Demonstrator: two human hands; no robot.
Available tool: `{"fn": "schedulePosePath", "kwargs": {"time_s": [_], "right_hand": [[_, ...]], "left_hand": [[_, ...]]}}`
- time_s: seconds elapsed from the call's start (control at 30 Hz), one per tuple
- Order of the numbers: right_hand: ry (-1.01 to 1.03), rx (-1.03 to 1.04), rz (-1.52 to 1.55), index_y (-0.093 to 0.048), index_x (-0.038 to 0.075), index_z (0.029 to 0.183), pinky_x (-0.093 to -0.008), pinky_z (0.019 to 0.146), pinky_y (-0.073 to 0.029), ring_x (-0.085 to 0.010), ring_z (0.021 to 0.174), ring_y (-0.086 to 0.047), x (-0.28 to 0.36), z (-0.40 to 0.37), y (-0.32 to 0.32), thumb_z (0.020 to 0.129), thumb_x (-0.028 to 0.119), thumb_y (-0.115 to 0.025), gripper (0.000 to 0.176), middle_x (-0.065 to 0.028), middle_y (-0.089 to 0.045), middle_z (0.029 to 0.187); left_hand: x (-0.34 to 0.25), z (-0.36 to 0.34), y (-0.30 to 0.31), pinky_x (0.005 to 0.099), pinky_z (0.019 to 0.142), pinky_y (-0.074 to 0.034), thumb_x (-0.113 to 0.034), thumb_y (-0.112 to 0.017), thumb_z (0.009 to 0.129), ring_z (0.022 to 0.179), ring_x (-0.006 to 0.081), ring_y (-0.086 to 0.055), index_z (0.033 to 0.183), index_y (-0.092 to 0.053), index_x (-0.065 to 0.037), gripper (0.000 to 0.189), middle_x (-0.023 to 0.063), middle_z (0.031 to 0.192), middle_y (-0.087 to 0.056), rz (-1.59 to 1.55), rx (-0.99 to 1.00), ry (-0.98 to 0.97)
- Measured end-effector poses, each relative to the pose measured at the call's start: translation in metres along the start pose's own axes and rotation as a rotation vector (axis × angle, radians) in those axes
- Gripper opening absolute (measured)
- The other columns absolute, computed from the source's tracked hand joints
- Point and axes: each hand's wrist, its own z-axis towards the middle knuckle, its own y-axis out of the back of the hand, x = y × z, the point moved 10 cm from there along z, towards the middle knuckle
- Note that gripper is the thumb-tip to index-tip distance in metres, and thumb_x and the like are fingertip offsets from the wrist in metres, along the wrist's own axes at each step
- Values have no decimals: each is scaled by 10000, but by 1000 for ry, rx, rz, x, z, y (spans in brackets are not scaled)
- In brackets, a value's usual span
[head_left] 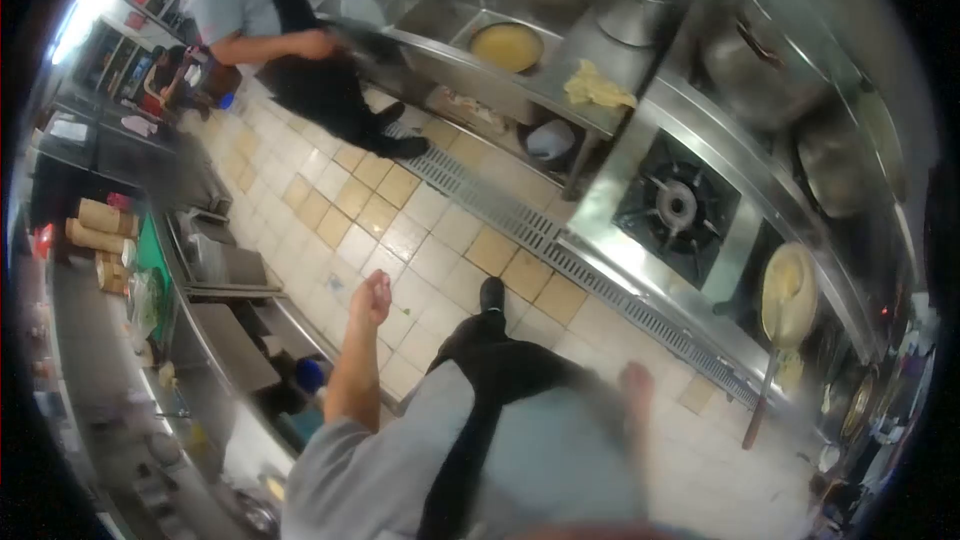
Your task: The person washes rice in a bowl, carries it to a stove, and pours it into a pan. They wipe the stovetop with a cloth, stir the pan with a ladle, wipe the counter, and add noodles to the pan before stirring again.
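My left hand point(373, 297) hangs in front of me over the tiled floor point(405, 237), fingers curled in, with nothing showing in it. Low at my right side is my right hand point(637, 380), smeared by motion, so its fingers cannot be made out. Neither hand touches any object that I can see. To the right, a large pan with a long handle point(790, 295) rests by the stove point(600, 220), its inside coated pale yellow. A black burner point(678, 203) is set in the stove top.
A co-worker in a dark apron point(320, 90) stands at the steel sink point(420, 45). One basin holds a bowl of yellowish liquid point(506, 47). A yellow cloth point(597, 86) and a metal pot point(635, 10) sit beside it. Steel counters point(235, 340) run along my left. A drain grate point(500, 207) crosses the floor.
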Motion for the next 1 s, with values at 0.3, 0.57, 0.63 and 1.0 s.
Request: {"fn": "schedulePosePath", "kwargs": {"time_s": [0.3,0.57,0.63,1.0], "right_hand": [[372,190,-85,-657,-9,1109,-267,704,-530,-141,739,-636,211,55,-172,983,152,-567,223,-80,-673,841],[472,-158,86,-641,-19,1134,-246,595,-428,-86,651,-513,234,110,-155,1011,201,-523,278,-21,-576,727],[534,-221,22,-642,-15,1133,-250,586,-419,-87,645,-505,262,114,-151,1013,206,-520,279,-20,-568,723],[483,-404,269,-659,-11,1104,-209,560,-405,-55,622,-496,320,236,-123,1004,156,-538,229,12,-570,715]], "left_hand": [[-152,-3,-216,211,522,-417,-158,-583,953,681,101,-562,1010,-589,-65,109,18,833,-614,225,374,-202],[-177,-62,-480,324,765,-534,-151,-600,948,1015,245,-660,1170,-606,-22,257,122,1095,-667,311,795,-249],[-168,-86,-558,297,720,-529,-117,-666,898,888,223,-669,1100,-627,-14,230,108,992,-681,404,915,-310],[-119,-80,-749,309,656,-515,-129,-621,925,873,212,-662,1089,-609,-39,187,85,960,-664,644,1076,-266]]}}
